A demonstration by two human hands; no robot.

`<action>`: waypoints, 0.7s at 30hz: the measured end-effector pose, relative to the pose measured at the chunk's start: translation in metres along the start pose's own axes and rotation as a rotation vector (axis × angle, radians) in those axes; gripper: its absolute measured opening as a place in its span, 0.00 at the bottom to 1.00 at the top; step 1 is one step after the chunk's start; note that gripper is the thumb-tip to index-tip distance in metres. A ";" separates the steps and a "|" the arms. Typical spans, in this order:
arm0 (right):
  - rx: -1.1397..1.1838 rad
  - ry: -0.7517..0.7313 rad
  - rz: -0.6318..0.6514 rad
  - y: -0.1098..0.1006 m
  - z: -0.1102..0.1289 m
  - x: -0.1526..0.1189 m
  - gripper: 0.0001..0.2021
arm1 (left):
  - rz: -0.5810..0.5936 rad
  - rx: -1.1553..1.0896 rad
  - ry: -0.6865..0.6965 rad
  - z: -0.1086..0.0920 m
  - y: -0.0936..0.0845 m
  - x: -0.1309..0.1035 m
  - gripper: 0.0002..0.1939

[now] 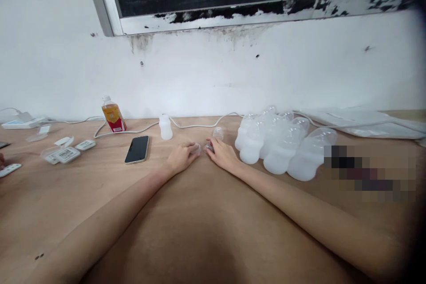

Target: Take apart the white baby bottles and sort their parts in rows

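Note:
My left hand (181, 157) rests on the table, its fingers curled round a small clear plastic piece (197, 149). Close by on the right, my right hand (222, 154) is closed on another small clear piece (208, 147), mostly hidden by the fingers. Just behind that hand stands a clear dome-shaped cap (218, 132). A single frosted white bottle (165, 127) without a dome stands behind my left hand. To the right of my right hand, several frosted baby bottles (278, 153) with clear domed caps stand in a cluster.
A smartphone (137, 149) lies left of my left hand. Farther left are a drink bottle (113, 114), white labelled cases (67, 155), a power strip (23, 122) and part of another person's hand (1, 160). A white cable (196, 126) runs along the wall; plastic bags (362, 123) lie back right.

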State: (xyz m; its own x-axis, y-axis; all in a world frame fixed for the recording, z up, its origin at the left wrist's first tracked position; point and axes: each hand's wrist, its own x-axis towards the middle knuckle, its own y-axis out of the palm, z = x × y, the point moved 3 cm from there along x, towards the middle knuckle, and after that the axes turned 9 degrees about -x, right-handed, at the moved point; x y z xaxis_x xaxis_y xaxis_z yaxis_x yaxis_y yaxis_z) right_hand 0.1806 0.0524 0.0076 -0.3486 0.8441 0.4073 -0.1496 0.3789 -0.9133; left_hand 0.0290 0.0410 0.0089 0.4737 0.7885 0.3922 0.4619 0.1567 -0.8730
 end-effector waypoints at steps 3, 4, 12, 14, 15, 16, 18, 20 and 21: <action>0.025 -0.082 -0.020 -0.008 0.003 -0.020 0.15 | 0.010 -0.086 0.061 -0.015 -0.003 -0.022 0.13; 0.031 -0.106 -0.029 -0.010 0.003 -0.026 0.14 | 0.000 -0.108 0.058 -0.019 -0.004 -0.027 0.13; 0.049 -0.138 -0.043 -0.011 0.000 -0.036 0.14 | -0.073 -0.396 -0.113 -0.019 -0.005 -0.029 0.21; 0.069 -0.138 -0.041 -0.011 0.000 -0.035 0.14 | -0.115 -0.622 -0.207 -0.015 -0.007 -0.027 0.21; 0.080 -0.140 -0.043 -0.012 0.000 -0.035 0.13 | -0.144 -0.753 -0.246 -0.013 -0.007 -0.026 0.21; 0.094 -0.144 -0.045 -0.013 0.001 -0.036 0.13 | -0.167 -0.875 -0.278 -0.012 -0.008 -0.025 0.22; 0.127 -0.153 -0.042 -0.015 0.001 -0.037 0.13 | -0.190 -1.049 -0.321 -0.009 -0.006 -0.024 0.21; 0.177 -0.149 -0.036 -0.016 0.001 -0.037 0.13 | -0.195 -1.134 -0.360 -0.007 -0.003 -0.023 0.20; 0.217 -0.144 -0.039 -0.016 0.000 -0.037 0.13 | -0.204 -1.154 -0.371 -0.005 -0.002 -0.023 0.19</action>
State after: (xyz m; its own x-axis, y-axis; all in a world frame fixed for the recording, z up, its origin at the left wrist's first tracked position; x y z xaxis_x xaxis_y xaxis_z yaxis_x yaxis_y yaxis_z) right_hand 0.1955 0.0153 0.0075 -0.4647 0.7616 0.4516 -0.3550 0.3070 -0.8830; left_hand 0.0214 0.0195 0.0032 0.1604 0.9620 0.2211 0.9843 -0.1726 0.0367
